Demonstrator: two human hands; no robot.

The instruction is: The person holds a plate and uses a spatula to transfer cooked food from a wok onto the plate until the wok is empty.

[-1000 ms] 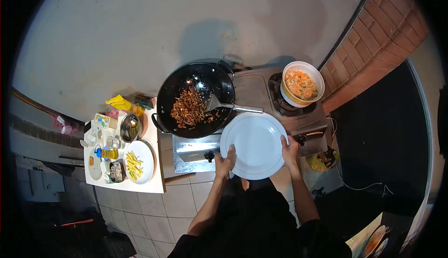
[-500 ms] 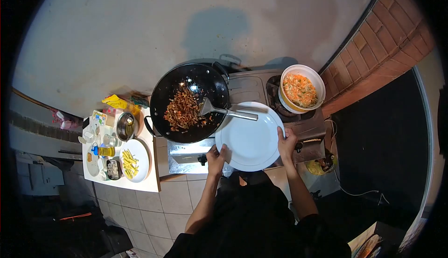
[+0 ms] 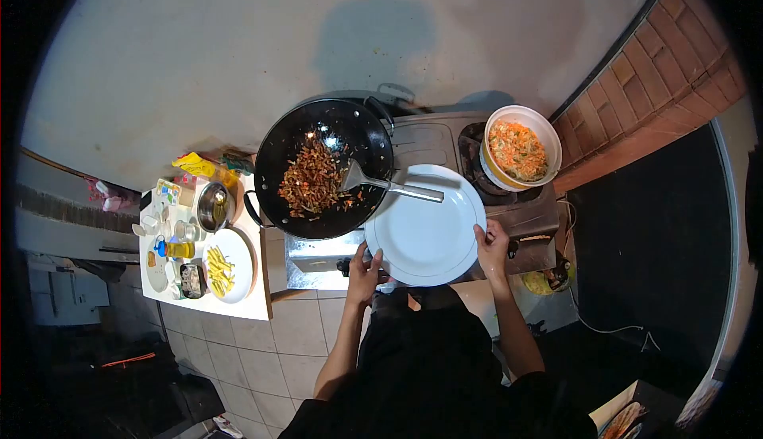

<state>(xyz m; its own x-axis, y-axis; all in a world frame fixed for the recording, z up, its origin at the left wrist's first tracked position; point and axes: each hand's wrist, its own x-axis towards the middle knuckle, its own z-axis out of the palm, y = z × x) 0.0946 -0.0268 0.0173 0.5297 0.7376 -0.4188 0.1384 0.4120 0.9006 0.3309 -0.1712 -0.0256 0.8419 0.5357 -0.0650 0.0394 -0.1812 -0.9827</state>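
Note:
A large white plate is held by its rim over the front of the stove. My left hand grips its lower left edge, thumb on top, and my right hand grips the right edge. Left of the plate, a black wok holds browned chopped food. A metal spatula rests with its head in the food, its handle reaching across the wok's rim and above the plate.
A white and yellow bowl of shredded orange and pale food stands on the right burner. The left table carries a plate of yellow-green strips, a metal bowl and a blue-capped bottle. A brick ledge borders the right side.
The view has shifted slightly. Both hands still hold the plate at its rim, and its position beside the wok is nearly the same.

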